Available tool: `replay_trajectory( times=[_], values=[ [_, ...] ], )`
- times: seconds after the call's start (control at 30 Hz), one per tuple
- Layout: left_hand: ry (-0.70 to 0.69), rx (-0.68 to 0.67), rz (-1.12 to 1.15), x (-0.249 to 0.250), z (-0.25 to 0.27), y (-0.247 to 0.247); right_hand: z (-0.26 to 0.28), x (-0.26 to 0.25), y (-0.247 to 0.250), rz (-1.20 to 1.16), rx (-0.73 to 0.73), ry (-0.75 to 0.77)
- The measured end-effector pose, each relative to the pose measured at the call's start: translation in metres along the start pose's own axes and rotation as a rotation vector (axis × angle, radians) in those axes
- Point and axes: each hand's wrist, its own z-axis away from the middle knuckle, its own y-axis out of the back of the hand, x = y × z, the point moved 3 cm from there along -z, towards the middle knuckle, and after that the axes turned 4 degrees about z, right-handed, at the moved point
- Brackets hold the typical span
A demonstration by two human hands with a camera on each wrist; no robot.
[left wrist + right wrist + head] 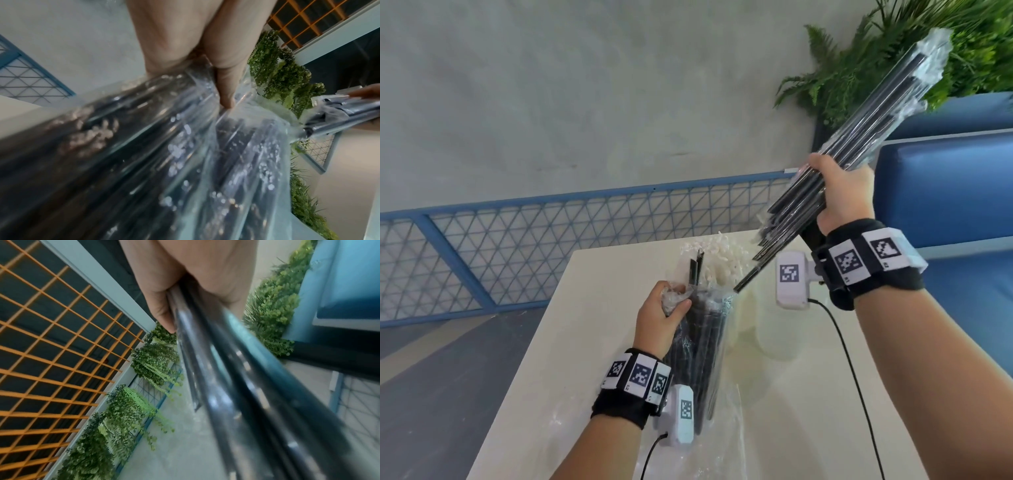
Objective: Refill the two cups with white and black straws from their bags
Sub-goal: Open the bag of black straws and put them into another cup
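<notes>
Now right hand (842, 192) grips black straws (866, 113) lifted above-right of left hand (662, 317), which pinches the bag (705, 342) mouth; next: lower bundle into cup (777, 325) beneath right wrist

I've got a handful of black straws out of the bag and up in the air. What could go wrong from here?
1. The right hand grips the black straws near one end; they fan out unevenly, so the lowest ones may slip free onto the table.
2. The long bundle may knock the white straws when it swings down.
3. The left hand only pinches the bag top; it may tip and spill.
</notes>
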Motion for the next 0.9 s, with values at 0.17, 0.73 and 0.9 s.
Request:
replay_trajectory(
  times=[0.17,0.73,0.9],
  values=[
    [-0.01,0.004,-0.019,0.002,-0.003,0.0,-0.013,-0.007,0.009,0.176,0.08,0.153],
    [-0.036,-0.077,0.289,0.031,0.011,-0.028,0.024,0.114,0.021,0.507,-0.126,0.052],
    [-0.029,-0.083,0.314,0.028,0.018,-0.038,0.055,0.088,0.024,0.563,-0.019,0.401]
  ],
)
